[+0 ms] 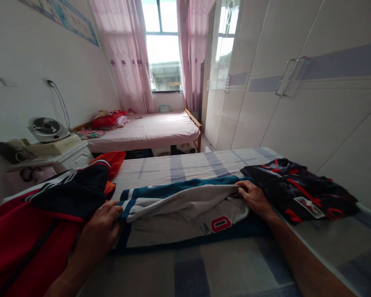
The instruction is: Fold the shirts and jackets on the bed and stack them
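A grey and teal sweatshirt (173,222) with a red printed character lies partly folded across the bed in front of me. My left hand (103,225) grips its striped left end, fingers closed on the cloth. At the other end my right hand (252,196) pinches the upper edge of the grey layer, which sags between both hands. A black garment with red patches (306,189) lies folded to the right of my right hand. Left of my left hand is a red and navy jacket (71,194), with orange cloth (113,163) behind it.
The bed under the clothes has a blue and white checked sheet (191,268). Beyond it stands a second bed (154,132) with pink bedding. A white wardrobe (327,111) runs along the right. At left, a fan (48,128) sits above a white cabinet (77,154).
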`<state>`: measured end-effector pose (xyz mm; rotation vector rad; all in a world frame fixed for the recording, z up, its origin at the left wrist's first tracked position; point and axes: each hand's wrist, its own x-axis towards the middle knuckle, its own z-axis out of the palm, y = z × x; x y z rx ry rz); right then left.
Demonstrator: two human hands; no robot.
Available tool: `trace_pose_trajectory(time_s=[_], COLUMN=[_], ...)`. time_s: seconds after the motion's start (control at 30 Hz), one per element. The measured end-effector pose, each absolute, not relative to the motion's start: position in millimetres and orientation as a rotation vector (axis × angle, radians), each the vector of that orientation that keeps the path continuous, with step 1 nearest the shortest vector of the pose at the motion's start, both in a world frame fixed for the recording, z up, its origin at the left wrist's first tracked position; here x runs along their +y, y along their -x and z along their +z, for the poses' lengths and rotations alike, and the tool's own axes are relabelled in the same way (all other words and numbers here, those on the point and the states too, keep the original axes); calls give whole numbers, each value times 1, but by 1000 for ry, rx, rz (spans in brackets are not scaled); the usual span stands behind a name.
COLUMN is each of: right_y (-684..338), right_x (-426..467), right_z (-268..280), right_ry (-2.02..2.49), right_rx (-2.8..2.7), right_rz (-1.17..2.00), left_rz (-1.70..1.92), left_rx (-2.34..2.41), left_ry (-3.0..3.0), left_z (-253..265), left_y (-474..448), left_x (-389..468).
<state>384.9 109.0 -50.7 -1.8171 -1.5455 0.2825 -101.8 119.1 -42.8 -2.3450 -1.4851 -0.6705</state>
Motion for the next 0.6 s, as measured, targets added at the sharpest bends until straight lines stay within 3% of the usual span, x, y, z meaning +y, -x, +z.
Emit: trace_pose_trajectory(time_s=[0.17, 0.33, 0.47, 0.6], right_y=[-396, -408, -407, -403], right_x=[123, 148, 159, 164], right_z=[-30, -18, -31, -40], right_ry=[1894, 1902, 1946, 1973], right_rx=[-1663, -1704, -1683, -1669], right_rz=[272, 273, 232, 157], left_rz=[-939, -1563, -1811, -1790], left_rx=[-1562, -2501, -2975, -2986], left_ry=[2625, 2563, 2278, 2344], left_z=[-15, 33, 16, -6], left_y=[103, 99, 100, 99], left_x=[118, 132, 149, 151])
